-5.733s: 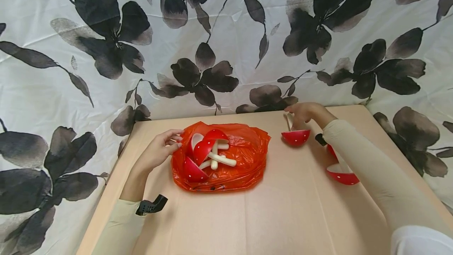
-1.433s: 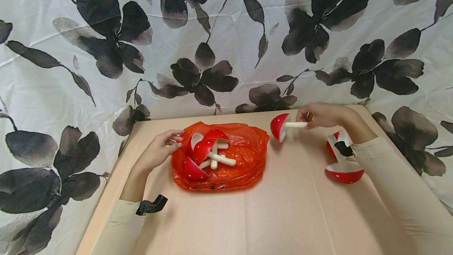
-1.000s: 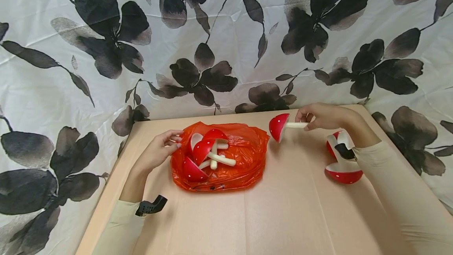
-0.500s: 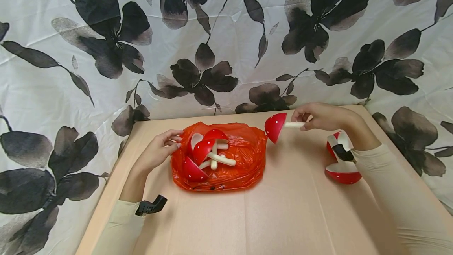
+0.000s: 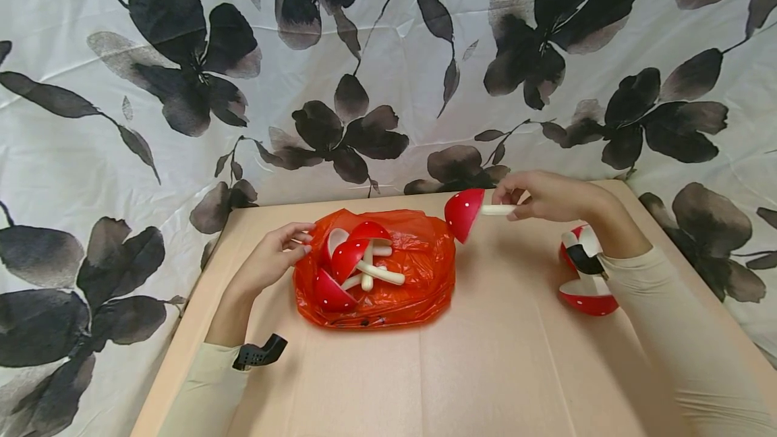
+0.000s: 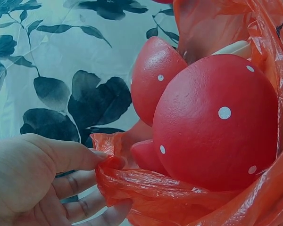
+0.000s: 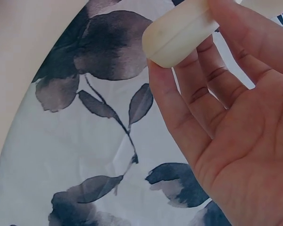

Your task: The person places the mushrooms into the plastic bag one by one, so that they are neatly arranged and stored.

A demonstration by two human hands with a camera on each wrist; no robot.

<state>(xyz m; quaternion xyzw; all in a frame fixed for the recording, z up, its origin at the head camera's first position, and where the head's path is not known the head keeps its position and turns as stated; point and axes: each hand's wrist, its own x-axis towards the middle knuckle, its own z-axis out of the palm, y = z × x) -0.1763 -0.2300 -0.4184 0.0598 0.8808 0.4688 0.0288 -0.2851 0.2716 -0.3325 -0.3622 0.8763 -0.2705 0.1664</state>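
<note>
My left hand (image 5: 270, 261) pinches the left rim of an orange-red plastic bag (image 5: 427, 272); its thumb and fingers close on the film in the left wrist view. Several toy mushrooms (image 5: 348, 258), with red white-dotted caps and cream stems, lie in the bag. Close up, one big mushroom cap (image 6: 217, 122) fills its mouth. To the right, my right hand (image 5: 555, 201) holds another mushroom (image 5: 464, 214) sideways by its stem, cap pointing left beside the bag's upper right edge. In the right wrist view, thumb and fingertips grip the stem (image 7: 179, 37); the cap is out of sight there.
Two more mushrooms (image 5: 589, 303) lie on the right of the light wooden table (image 5: 485, 369), partly behind the right wrist's black strap camera (image 5: 584, 260). A white cloth with dark flowers (image 5: 425, 86) hangs behind the table and spreads along its sides.
The right hand has lifted the mushroom that stood cap-down, tipped it sideways and carried it left to the bag, rising slightly over the last half second. The left hand has stayed put.
</note>
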